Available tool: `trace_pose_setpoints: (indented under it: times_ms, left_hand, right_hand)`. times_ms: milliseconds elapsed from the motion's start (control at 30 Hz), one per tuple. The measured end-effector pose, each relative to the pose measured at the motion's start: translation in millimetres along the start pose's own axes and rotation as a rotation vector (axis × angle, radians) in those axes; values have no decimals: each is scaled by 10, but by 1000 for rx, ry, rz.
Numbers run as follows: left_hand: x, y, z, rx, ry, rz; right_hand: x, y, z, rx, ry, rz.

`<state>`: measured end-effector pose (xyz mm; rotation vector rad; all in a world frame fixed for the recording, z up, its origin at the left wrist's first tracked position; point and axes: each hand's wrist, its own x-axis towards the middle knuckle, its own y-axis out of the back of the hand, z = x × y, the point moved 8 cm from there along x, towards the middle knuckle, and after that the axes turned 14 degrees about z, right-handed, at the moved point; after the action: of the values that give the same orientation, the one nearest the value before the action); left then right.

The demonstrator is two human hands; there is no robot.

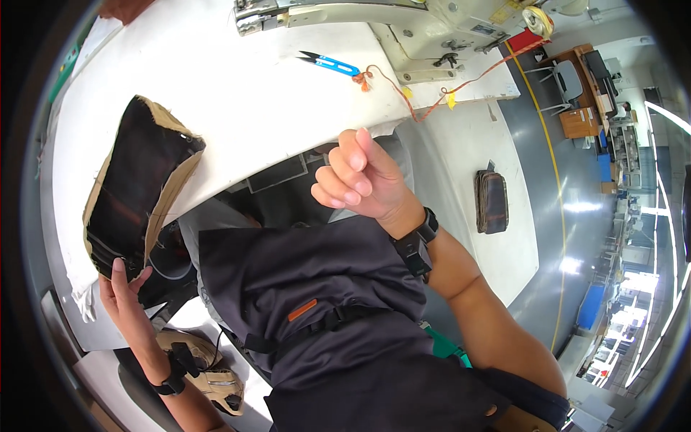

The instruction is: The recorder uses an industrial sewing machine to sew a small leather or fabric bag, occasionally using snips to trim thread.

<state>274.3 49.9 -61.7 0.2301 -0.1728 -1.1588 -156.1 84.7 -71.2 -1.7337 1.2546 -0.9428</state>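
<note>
At the left, a black bag piece (137,173) with raw tan edges rests partly on the white table, its hollow side facing up. My left hand (126,291) grips its near end, fingers over the edge and thumb apart from them. My right hand (360,176) is raised in front of the table edge, fingers curled and thumb pressed toward the index finger. Anything in that pinch is too small or hidden to make out. Blue-handled thread snips (330,65) lie on the table beyond it, tied to an orange cord (399,88).
A sewing machine (432,36) stands at the far side of the white table (266,101). On a lower white surface at the right lies a stack of dark pieces (491,200). A tan sewn bag (216,374) is beside my left forearm. A grey chair (567,81) stands farther off.
</note>
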Motion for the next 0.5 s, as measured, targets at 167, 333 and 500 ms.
trace_pose_setpoints:
  times_ms: [167,333,500]
  left_hand:
    - [-113,-109,218,50,-113,-22]
    - [-260,-110,356,31,-99,-9]
    - [-360,-250,544,-7,-104,-17]
  right_hand:
    - [54,-70,28,-86,-28,-29]
    - [217,-80,-49,-963,141,401]
    - [619,-437,-14,-1554,602,344]
